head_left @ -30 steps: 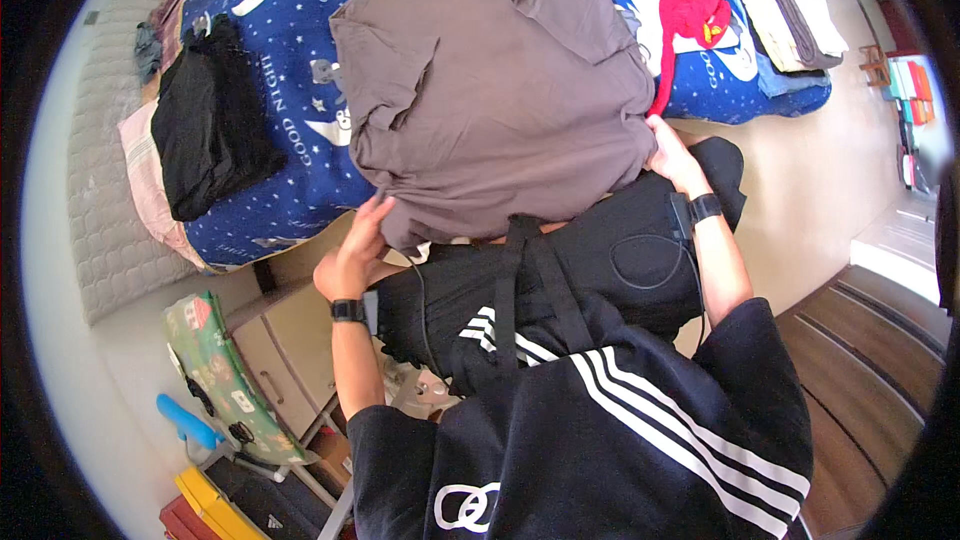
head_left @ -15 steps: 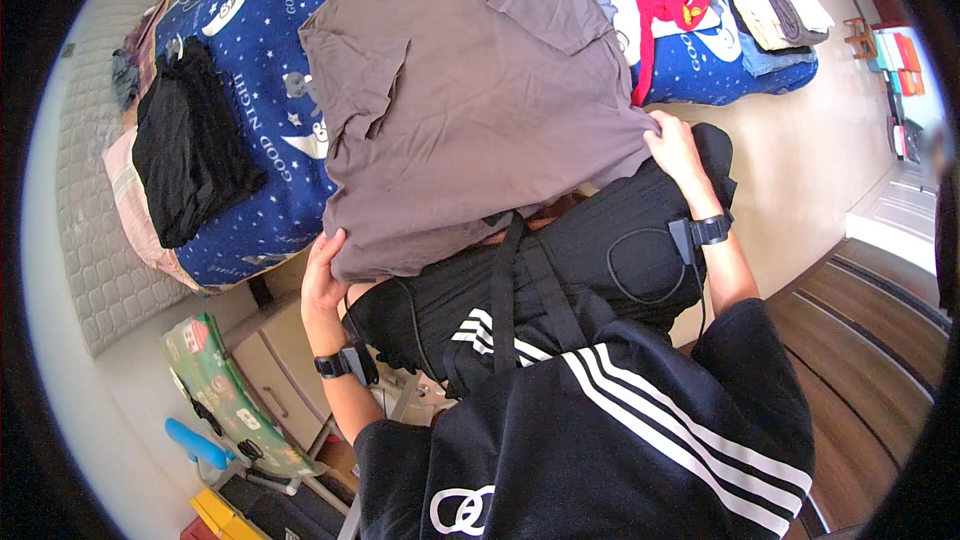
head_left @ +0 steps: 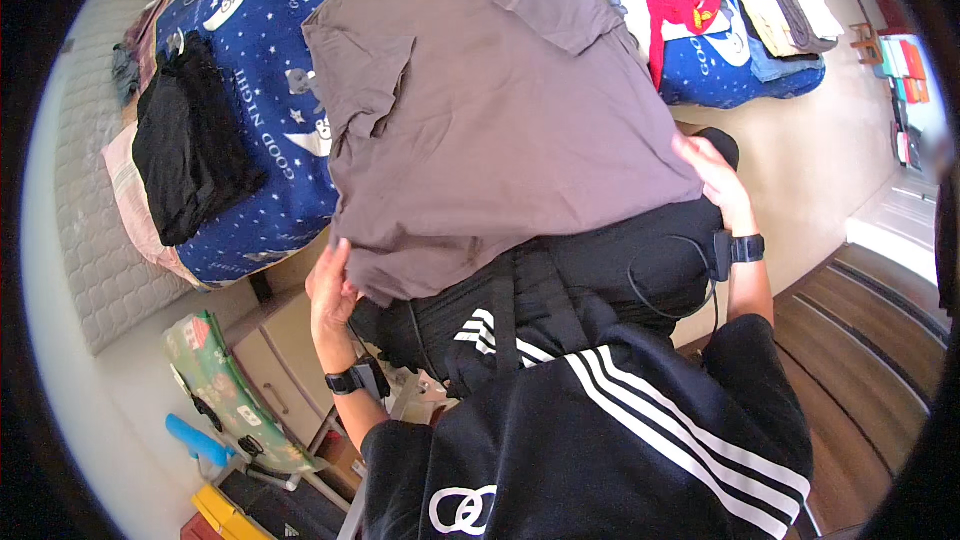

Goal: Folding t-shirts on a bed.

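Note:
A grey-brown short-sleeved T-shirt (head_left: 510,110) is spread out with its neckline away from me. Its upper part lies on the bed, and its hem drapes over my black-clad lap. My left hand (head_left: 330,285) is at the lower left corner, thumb and fingers apart beside the cloth. Along the lower right side edge, my right hand (head_left: 715,175) rests with its fingers stretched out, touching the fabric. Both hands look loosened from the shirt, though slight blur hides the exact contact at the left corner.
The bed has a dark blue patterned cover (head_left: 275,130). Folded black clothing (head_left: 190,150) lies on its left. A red cloth item (head_left: 680,0) and a stack of folded garments (head_left: 780,5) lie at the far right. A green patterned cover (head_left: 235,390) is at lower left.
The shirt's hem has come down over my lap and spread wider. My right hand has moved right and nearer me, my left slightly nearer; both grips on the hem have loosened.

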The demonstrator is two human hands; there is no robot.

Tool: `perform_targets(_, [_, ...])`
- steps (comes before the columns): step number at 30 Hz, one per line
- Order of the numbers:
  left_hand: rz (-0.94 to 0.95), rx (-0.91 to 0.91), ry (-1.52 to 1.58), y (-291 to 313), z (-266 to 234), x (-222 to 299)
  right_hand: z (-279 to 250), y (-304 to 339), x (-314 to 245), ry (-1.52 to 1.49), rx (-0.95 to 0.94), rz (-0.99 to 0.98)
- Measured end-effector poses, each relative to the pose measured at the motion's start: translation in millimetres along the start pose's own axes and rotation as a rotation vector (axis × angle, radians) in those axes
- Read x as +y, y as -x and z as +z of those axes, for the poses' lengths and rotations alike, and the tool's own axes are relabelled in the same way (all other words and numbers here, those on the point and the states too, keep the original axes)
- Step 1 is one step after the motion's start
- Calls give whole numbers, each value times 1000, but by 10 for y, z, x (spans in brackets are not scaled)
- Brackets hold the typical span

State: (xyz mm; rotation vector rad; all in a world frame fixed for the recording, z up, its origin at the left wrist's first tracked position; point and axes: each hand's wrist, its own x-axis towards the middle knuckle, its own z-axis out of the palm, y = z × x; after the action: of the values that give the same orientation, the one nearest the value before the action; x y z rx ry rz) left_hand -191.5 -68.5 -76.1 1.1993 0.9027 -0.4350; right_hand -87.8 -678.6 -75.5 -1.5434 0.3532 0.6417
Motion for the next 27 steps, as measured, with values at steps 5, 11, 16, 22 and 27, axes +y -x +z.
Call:
perform_targets(5, [-54,-250,-166,99,383,-148,70,84,-183,682,-308,-16])
perform_targets(11, [213,-414,-660,152,674,-340,37,117,-119,772,-281,-132])
perform_targets(16, [490,-282,-554,-26,642,-506,-59,32,-4,500,167,-162])
perform_targets(22, [411,377,-780,155,528,-102,-80,197,-330,62,250,-218])
perform_targets(27, [333,3,-104,267,120,53,-333,211,-353,-350,70,-90])
